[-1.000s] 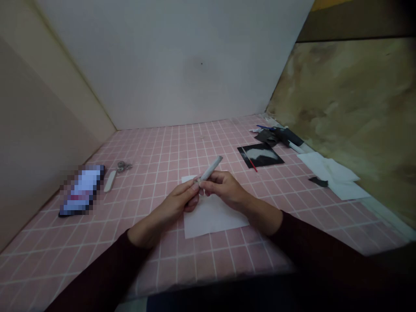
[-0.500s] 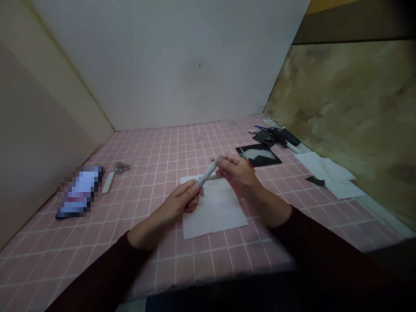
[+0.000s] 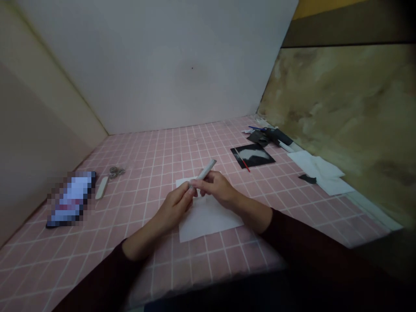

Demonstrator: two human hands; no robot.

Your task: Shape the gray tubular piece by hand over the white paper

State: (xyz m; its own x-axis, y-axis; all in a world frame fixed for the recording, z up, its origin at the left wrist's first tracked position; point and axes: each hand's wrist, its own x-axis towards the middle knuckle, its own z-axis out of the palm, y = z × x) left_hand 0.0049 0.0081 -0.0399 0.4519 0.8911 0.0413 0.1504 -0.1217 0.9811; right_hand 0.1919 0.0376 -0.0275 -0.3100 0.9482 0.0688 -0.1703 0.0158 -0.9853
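Pale, slim roll in your two hands
Your left hand (image 3: 175,203) and right hand (image 3: 221,188) meet, fingers closed on the smooth, narrow pale roll (image 3: 207,169), which slants above the flat white sheet (image 3: 208,219) on pink, white-lined tablecloth (image 3: 107,242).

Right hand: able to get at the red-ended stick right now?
Probably, once freed: the red-ended stick lies uncovered across the black sheet, just beyond the right hand, but that hand is on the pale tube.
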